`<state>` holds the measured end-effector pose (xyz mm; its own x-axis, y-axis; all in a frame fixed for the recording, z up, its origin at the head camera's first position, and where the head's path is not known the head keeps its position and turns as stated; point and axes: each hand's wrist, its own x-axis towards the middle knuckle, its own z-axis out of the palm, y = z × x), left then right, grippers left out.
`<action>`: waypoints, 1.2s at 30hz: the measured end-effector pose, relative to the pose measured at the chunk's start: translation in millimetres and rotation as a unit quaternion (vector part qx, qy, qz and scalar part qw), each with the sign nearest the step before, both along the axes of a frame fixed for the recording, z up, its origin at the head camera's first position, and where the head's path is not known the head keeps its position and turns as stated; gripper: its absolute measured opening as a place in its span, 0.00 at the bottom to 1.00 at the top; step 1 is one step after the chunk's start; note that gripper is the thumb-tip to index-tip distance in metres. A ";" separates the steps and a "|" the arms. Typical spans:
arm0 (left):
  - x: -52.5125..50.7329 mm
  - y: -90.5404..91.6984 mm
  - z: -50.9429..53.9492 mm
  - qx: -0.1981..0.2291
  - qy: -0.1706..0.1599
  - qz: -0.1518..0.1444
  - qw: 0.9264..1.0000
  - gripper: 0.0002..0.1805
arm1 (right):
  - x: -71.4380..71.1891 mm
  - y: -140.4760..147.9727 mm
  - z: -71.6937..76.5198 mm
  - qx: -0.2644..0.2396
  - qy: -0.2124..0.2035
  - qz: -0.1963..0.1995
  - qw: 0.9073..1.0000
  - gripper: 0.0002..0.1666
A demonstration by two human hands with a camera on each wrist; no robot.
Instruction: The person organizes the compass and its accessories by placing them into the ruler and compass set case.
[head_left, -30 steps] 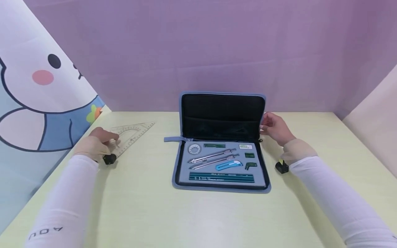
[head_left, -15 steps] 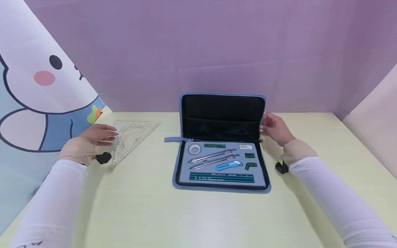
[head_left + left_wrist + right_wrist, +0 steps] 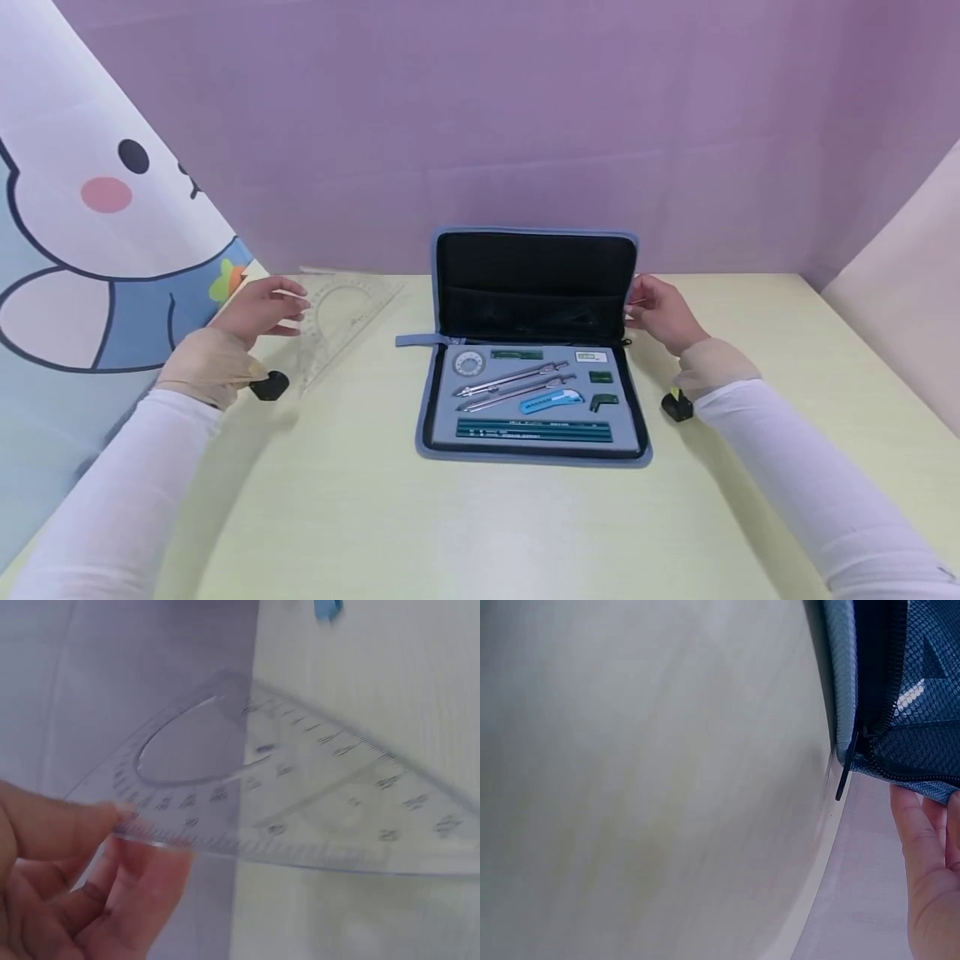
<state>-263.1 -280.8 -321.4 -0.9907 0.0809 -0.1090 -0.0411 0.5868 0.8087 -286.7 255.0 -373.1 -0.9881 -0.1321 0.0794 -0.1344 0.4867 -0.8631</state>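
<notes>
A clear plastic set square [image 3: 352, 312] with a protractor cut-out is held above the table's left side. My left hand [image 3: 262, 310] pinches it by one edge; in the left wrist view the thumb [image 3: 67, 829] lies over its marked edge with fingers beneath. A blue zippered case [image 3: 534, 454] lies open at the centre, its black lid [image 3: 536, 262] standing up. My right hand [image 3: 663, 312] holds the lid's right edge, some fingers hidden behind it. In the right wrist view, my right hand [image 3: 934, 862] meets the lid's rim near the zipper pull [image 3: 845, 769].
The case's grey insert holds two metal compasses [image 3: 513, 379], a blue cutter [image 3: 551, 402], green pencils [image 3: 532, 430], a round white piece [image 3: 468, 362] and small green pieces. A fabric tab [image 3: 420, 339] sticks out leftward. A purple cloth [image 3: 480, 125] hangs behind the pale table [image 3: 480, 533].
The set square has come up off the table, in my left hand, and moved right. Earlier that hand shifted its position along the set square's edge. My right hand stays at the lid.
</notes>
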 end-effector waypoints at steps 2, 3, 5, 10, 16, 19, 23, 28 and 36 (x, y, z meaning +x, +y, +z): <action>1.8 11.7 4.2 -0.001 0.029 0.006 1.000 0.17 | -0.3 0.1 0.3 -0.001 0.001 0.000 1.000 0.10; 2.6 17.2 6.0 -0.005 0.045 0.011 0.999 0.17 | -0.6 0.3 0.4 -0.001 0.000 0.000 1.000 0.10; 3.8 27.9 9.2 -0.013 0.081 0.023 0.996 0.16 | -0.8 0.7 0.7 0.000 -0.001 0.000 1.000 0.11; 6.9 49.8 16.7 -0.043 0.189 0.064 0.979 0.14 | -1.0 1.2 1.1 0.002 -0.005 -0.001 1.000 0.11; 7.6 71.9 28.5 -0.009 0.262 0.098 0.960 0.12 | -0.4 1.5 1.0 0.002 -0.006 -0.001 1.000 0.12; 7.0 81.4 35.2 0.014 0.287 0.094 0.953 0.12 | -0.7 1.7 1.4 0.004 -0.005 -0.001 1.000 0.11; 4.3 95.7 42.4 0.060 0.323 0.073 0.942 0.12 | -1.2 2.1 2.0 0.005 -0.003 -0.003 1.000 0.11; 1.3 119.9 45.6 0.112 0.357 0.045 0.926 0.12 | -1.5 3.6 0.5 0.002 -0.001 -0.001 1.000 0.11; 0.4 162.0 51.5 0.131 0.384 0.017 0.914 0.09 | -0.4 5.3 2.4 0.006 0.001 0.000 1.000 0.11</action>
<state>-262.7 -118.8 -270.0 -0.7693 -0.0278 0.6383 0.5831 0.3777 0.7192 -287.1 260.4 -370.7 -0.9878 -0.1336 0.0797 -0.1365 0.4978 -0.8565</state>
